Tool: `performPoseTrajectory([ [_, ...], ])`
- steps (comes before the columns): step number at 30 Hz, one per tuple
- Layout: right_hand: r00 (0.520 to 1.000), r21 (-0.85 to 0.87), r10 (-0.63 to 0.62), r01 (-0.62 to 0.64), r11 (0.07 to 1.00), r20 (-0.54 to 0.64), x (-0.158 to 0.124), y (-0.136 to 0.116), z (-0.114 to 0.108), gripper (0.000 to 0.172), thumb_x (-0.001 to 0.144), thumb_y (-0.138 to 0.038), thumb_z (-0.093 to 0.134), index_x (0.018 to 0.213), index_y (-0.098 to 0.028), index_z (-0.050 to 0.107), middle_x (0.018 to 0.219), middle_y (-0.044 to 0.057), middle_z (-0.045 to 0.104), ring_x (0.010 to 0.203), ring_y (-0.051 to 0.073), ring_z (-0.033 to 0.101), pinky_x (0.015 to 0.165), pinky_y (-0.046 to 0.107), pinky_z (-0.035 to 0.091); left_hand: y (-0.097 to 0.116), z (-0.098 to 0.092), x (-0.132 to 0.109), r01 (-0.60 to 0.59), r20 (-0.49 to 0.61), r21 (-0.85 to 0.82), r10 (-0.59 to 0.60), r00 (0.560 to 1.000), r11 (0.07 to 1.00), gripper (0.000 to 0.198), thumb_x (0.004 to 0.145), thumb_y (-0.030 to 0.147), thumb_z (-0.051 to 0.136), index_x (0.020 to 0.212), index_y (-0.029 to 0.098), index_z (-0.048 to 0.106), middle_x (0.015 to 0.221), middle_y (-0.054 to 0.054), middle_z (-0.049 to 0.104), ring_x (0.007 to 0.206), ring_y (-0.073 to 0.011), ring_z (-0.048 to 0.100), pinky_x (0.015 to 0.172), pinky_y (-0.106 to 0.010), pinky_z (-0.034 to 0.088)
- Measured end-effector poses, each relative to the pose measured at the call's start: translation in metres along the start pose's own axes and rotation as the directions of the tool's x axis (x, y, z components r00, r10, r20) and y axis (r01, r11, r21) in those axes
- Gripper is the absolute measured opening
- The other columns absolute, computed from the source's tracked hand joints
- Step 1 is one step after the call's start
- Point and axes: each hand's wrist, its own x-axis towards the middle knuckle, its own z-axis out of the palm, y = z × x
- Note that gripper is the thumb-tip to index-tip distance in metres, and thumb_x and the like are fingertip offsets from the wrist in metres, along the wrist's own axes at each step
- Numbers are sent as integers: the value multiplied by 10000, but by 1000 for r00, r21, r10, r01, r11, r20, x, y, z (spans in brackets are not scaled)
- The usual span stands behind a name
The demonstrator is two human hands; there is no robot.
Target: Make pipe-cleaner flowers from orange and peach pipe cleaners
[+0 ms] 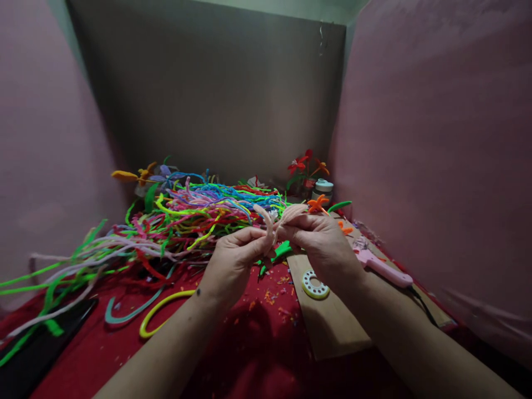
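Note:
Above the red cloth, my left hand (238,256) pinches the lower part of a pale pink pipe-cleaner petal piece (294,211) between thumb and fingers. My right hand (328,244) grips the same piece from the other side, close to the left fingertips. Its fuzzy loops fan up and out, one curling left and a wider one leaning right. The fingers cover the place where the loops meet. Just behind the hands is a small white bit, too small to name. Under the fingertips, a green pipe-cleaner piece (283,250) lies on the cloth.
A tangled heap of coloured pipe cleaners (208,210) fills the back left. To the right lie a wooden board (332,327), a roll of tape (315,284) and a pink glue gun (384,267). Red flowers (298,165) and a lidded jar (323,189) stand behind. Walls enclose three sides.

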Motion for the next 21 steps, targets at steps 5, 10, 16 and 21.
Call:
performPoseTrajectory([
  [5,999,0,48,-48,999,-12,0,-2,4,89,672,-202,692,594,-164,673,656,-11,564,632,96,485,627,263,454,-1,-1,-2,-12,25,21,11,1000,1000,151,694,287,729,671,140,701,628,-27,612,603,-115,522,580,-234,401],
  [10,1000,1,25,-25,1000,-4,0,-1,3,84,653,-196,712,576,-175,684,648,-4,585,669,119,516,657,287,485,-1,-4,-2,-12,59,33,10,998,999,139,729,270,697,667,146,690,617,-19,600,582,-110,508,573,-241,404],
  [16,999,-3,-39,39,999,38,0,5,1,86,686,-220,706,600,-209,712,673,9,608,707,143,541,674,313,498,3,-6,0,6,130,36,-11,991,999,163,742,249,675,614,148,666,575,-14,573,546,-114,488,542,-254,402],
  [21,997,47,-59,56,997,51,-1,8,1,82,674,-223,725,593,-221,720,655,6,594,699,143,541,669,307,510,1,-8,0,36,166,58,-45,985,998,159,747,247,674,634,135,667,590,-22,582,558,-117,496,556,-257,403],
])
